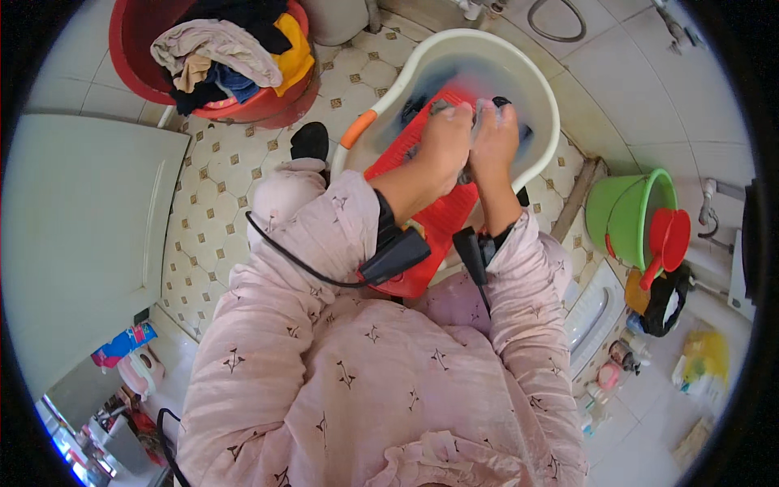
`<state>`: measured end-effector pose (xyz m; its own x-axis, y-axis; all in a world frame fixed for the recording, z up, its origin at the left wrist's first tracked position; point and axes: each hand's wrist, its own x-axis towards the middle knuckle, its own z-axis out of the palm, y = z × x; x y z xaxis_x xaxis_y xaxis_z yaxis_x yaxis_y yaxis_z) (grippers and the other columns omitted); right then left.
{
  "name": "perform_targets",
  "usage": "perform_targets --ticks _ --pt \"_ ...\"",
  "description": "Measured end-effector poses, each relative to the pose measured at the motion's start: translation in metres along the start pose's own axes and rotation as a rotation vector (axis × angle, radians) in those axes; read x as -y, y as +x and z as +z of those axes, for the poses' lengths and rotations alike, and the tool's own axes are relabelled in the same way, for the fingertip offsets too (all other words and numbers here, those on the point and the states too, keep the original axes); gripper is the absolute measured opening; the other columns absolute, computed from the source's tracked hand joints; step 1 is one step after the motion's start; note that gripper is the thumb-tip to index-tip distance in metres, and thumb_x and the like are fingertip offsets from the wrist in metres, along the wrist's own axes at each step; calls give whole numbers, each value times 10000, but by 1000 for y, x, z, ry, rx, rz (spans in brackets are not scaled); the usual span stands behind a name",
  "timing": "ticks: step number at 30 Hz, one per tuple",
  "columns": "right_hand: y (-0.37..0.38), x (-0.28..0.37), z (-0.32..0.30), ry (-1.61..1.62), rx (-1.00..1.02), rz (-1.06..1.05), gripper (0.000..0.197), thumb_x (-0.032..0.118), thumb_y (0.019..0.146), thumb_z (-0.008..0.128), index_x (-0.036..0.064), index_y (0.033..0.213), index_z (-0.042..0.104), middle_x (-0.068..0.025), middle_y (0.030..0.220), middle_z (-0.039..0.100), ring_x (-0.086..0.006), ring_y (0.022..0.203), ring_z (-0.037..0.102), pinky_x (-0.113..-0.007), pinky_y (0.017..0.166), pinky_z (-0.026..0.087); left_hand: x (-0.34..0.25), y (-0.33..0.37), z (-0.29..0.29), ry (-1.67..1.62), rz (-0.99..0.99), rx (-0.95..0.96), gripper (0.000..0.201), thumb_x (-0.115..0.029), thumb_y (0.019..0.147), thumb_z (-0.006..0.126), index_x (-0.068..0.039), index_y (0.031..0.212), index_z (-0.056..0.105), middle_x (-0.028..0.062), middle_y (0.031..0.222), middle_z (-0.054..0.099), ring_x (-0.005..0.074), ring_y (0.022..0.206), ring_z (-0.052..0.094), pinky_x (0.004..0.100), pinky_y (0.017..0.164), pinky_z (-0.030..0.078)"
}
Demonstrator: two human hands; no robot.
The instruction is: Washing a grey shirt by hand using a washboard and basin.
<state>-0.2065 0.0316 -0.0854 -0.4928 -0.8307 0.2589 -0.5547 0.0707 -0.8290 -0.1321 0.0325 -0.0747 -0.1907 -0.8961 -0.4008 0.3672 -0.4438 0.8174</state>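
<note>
A red washboard [456, 215] leans in a white oval basin [554, 109] of cloudy bluish water, its near end toward my lap. My left hand [445, 146] and my right hand [494, 144] are side by side over the board, both closed on a wet dark-grey garment [465, 175]. Only scraps of that cloth show between and beyond the fingers, so its kind is hidden. More dark cloth [415, 107] lies in the water left of the board. Each wrist wears a black strap with a black device.
At the far left a red tub [299, 109] is heaped with laundry [215, 49]. To the right stand a green bucket [617, 213] with a red dipper [669, 239] on its rim and a squat toilet [596, 312]. A white door [89, 219] edges the left.
</note>
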Motion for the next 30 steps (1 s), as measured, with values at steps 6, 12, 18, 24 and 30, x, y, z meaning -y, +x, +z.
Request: perform_targets --ticks 6,12,18,24,30 --pt "16 16 -37 780 252 354 229 203 830 538 7 945 506 -96 840 587 -172 748 559 -291 668 443 -41 5 -14 -403 -403 174 438 -402 892 387 -16 1053 521 104 1027 577 211 898 570 356 806 442" --pt "38 12 -98 534 659 290 286 139 770 616 21 1002 499 -30 850 549 -102 742 518 -244 648 437 -79 5 -42 31 -138 451 377 -274 858 506 -15 1128 458 113 1067 561 203 931 569 352 820 457" --pt "46 4 -109 -13 494 -65 207 96 725 589 30 917 549 -52 715 550 -104 624 514 -261 565 428 -93 6 -41 159 2 287 426 -135 803 579 5 1163 399 105 1011 572 177 914 566 280 806 449" --pt "57 2 -116 133 327 19 176 44 783 501 13 952 538 -11 776 521 -83 705 482 -200 633 394 -106 13 -48 248 81 401 294 -127 803 578 13 1047 495 86 954 587 144 854 569 267 780 445" --pt "62 0 -117 849 416 439 202 75 814 490 -5 991 544 -64 878 571 -135 803 543 -253 741 436 -95 15 -38 278 129 362 340 -221 831 550 20 1063 489 75 954 575 122 868 535 236 781 417"
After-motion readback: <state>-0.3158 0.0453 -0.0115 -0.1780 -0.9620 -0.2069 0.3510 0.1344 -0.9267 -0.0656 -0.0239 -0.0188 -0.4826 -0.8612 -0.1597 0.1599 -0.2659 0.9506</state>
